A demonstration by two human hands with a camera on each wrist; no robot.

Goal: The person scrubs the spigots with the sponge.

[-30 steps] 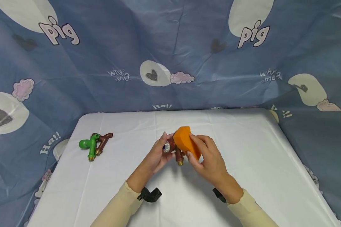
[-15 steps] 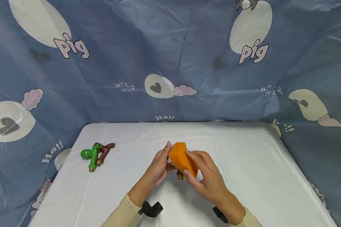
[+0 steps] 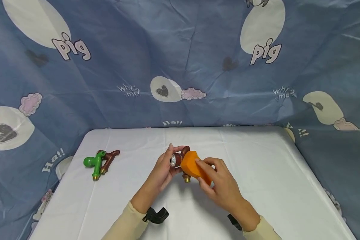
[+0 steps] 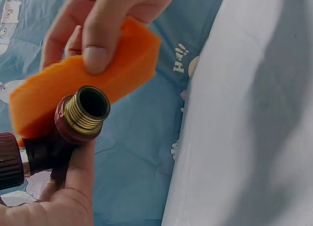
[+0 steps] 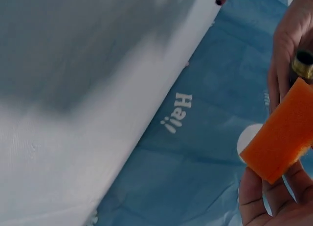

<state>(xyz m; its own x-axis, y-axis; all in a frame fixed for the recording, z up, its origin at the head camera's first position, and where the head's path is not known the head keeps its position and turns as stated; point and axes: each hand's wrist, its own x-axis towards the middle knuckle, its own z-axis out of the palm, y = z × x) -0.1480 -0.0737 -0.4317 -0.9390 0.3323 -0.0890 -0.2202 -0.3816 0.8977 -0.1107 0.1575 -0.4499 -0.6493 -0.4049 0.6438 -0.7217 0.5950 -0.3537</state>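
My left hand point(image 3: 160, 171) holds a dark red-brown tap point(image 3: 185, 151) above the white table, fingers around its body. The tap has a knob with a clear faceted end and a brass threaded inlet point(image 4: 84, 113), which faces the camera in the left wrist view. Thumb and fingers of my right hand point(image 3: 223, 185) pinch an orange sponge point(image 3: 195, 165). The sponge lies against the tap's side and hides part of its body. In the right wrist view the sponge point(image 5: 283, 133) covers much of the tap.
On the table's left side a green tap point(image 3: 97, 163) lies against another red-brown tap point(image 3: 109, 160). A white cloth covers the table point(image 3: 258, 160). Behind it hangs a blue printed curtain point(image 3: 222, 80). Each wrist wears a black camera mount point(image 3: 156, 216).
The sponge has shifted over the tap, covering the knob half a second ago and now uncovering it and the spout. The tap has turned slightly in my left hand. The head view has tilted.
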